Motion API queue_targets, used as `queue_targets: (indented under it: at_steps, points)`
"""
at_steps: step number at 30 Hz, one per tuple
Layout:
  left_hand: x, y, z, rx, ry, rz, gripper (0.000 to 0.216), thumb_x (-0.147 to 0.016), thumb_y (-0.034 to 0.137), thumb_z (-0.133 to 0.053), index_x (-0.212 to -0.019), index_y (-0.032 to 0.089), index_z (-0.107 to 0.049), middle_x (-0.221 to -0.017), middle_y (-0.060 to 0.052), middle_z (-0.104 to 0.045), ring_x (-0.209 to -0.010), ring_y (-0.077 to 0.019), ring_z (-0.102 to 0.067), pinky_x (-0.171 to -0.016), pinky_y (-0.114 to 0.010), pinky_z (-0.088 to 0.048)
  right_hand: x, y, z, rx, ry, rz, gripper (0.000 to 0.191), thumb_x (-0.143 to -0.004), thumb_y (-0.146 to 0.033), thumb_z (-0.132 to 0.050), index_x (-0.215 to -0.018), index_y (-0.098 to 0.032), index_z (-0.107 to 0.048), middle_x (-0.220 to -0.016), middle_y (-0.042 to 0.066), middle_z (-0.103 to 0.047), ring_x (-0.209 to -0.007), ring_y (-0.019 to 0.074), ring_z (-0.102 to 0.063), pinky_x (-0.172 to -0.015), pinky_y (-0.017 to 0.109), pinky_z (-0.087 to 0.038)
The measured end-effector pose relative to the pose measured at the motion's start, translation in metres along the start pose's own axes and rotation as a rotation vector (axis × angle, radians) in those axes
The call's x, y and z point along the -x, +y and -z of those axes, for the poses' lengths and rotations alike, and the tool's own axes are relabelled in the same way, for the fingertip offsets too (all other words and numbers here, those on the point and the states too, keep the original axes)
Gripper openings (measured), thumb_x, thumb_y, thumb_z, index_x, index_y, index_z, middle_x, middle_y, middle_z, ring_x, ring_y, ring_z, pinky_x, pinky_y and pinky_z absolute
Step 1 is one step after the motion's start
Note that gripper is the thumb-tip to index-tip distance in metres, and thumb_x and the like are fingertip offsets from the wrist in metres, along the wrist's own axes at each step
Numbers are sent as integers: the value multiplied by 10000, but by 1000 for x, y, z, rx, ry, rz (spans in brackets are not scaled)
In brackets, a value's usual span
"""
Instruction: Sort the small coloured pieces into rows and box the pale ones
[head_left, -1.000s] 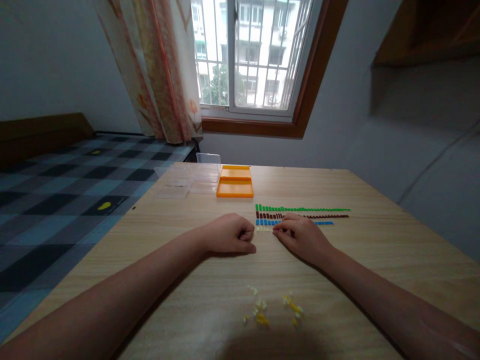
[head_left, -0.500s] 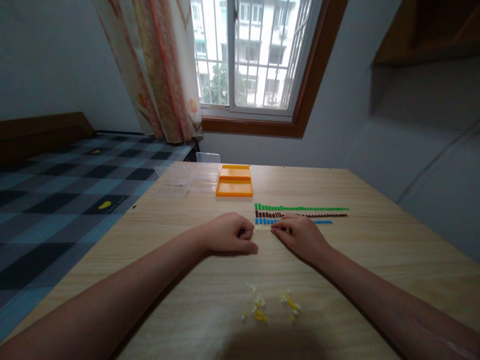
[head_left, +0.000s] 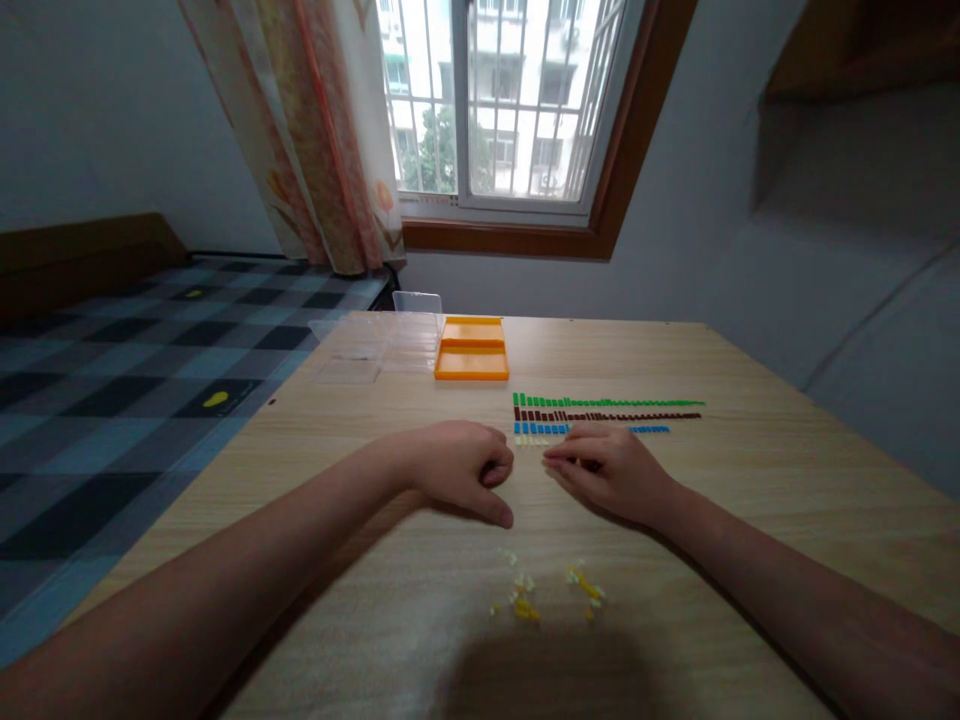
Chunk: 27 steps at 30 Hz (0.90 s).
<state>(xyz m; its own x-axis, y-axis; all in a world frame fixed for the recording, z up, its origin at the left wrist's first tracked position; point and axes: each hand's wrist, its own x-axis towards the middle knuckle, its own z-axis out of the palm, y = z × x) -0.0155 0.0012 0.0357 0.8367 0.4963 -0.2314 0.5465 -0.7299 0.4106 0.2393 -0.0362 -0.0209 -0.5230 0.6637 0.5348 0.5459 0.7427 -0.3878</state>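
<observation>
Several pale pieces [head_left: 529, 441] lie just left of the right hand [head_left: 616, 470], fingertips close together, any grip impossible to tell.

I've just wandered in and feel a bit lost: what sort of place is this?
Most likely a bedroom in a home: checked bedding lies to the left of the wooden table, and a flowered curtain hangs beside a barred window.

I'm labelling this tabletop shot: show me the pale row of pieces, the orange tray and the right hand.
Pale row of pieces [head_left: 525, 440]: head view, on a piece near its left end.
Orange tray [head_left: 472, 345]: head view, on its dividing wall.
Right hand [head_left: 613, 468]: head view, on its back.
</observation>
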Motion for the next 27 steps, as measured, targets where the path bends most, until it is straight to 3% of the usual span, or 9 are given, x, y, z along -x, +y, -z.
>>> queue_targets:
  at_steps: [4, 8, 17, 22, 27]
  points:
    - [1, 11, 3, -104, -38, 24, 423, -748, 506, -834, -723, 201, -541, -806, 11, -558, -634, -142, -453, -557, -279, -291, 10, -25, 9, -138, -151, 152, 189, -988, -230, -597, -1024, -180, -776, -844, 39, -701, -710, 100, -628, -648, 218, -442]
    - [1, 13, 3, -133, -52, 17, 428, -731, 482, -861, -727, 200, -538, -805, 16, -543, -643, -141, -463, -560, -282, -300, 12, -44, 12, -49, -318, 245, 263, -1030, -251, -512, -1132, -228, -753, -864, 30, -701, -696, 105, -612, -631, 244, -413]
    - [1, 10, 2, -124, -33, -16, 416, -706, 443, -886, -729, 199, -550, -794, 25, -547, -639, -140, -461, -561, -285, -299, 8, -48, 4, 55, -359, 378, 265, -1041, -295, -494, -1144, -273, -737, -883, 9, -691, -687, 109, -590, -619, 261, -388]
    - [1, 11, 2, -111, -30, -13, 422, -713, 438, -883, -720, 198, -536, -796, 29, -532, -641, -138, -458, -564, -283, -304, 10, -45, 8, 27, -388, 341, 237, -1015, -251, -518, -1062, -236, -749, -888, 16, -696, -718, 109, -614, -660, 254, -423]
    - [2, 13, 3, -101, -43, 16, 420, -730, 468, -863, -720, 198, -542, -802, 22, -541, -638, -141, -466, -556, -288, -303, 9, -32, 10, -72, -367, 155, 208, -1004, -239, -566, -967, -209, -769, -887, 16, -697, -740, 98, -632, -709, 230, -457]
